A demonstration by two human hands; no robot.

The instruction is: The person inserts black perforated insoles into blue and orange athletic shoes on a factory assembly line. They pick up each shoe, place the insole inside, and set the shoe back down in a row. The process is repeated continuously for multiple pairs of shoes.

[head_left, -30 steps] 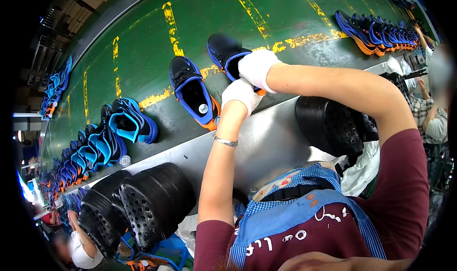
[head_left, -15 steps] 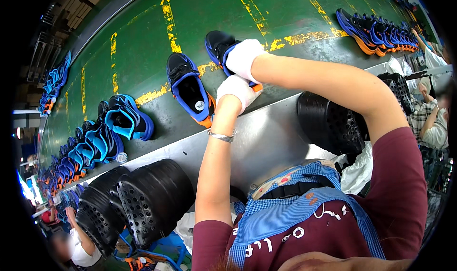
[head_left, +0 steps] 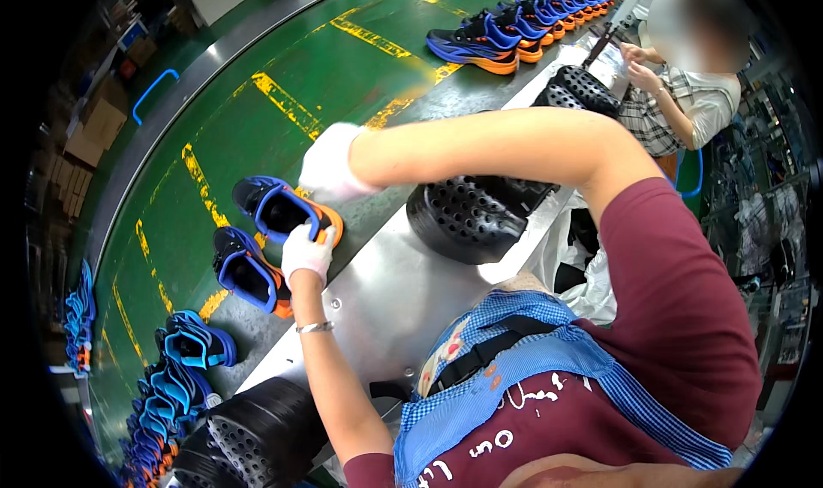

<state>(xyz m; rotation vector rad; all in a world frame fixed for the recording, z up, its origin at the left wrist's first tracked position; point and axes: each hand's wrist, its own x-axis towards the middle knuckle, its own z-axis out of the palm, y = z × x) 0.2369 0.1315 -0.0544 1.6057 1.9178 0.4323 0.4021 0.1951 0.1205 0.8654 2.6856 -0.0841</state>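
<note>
Two black, blue and orange sneakers stand side by side on the green surface, toes pointing away from me. My left hand [head_left: 309,252], in a white glove, grips the heel of the right-hand sneaker [head_left: 279,209]. My right hand [head_left: 333,162], also gloved in white, hovers just right of that sneaker. Motion blur and the turned wrist hide its fingers. The other sneaker [head_left: 249,275] sits close on the left, untouched, with its dark inside facing up.
Rows of sneakers line the surface at the lower left [head_left: 176,377] and far right [head_left: 514,29]. Black perforated blocks [head_left: 476,218] rest along the metal ledge [head_left: 377,274]. A co-worker [head_left: 686,85] is at the upper right. Cardboard boxes [head_left: 103,119] stand at the far left.
My view has swung to the right. Both hands were on the right-hand sneaker; now my left hand grips its heel and my right hand is beside it. The sneakers stand closer together.
</note>
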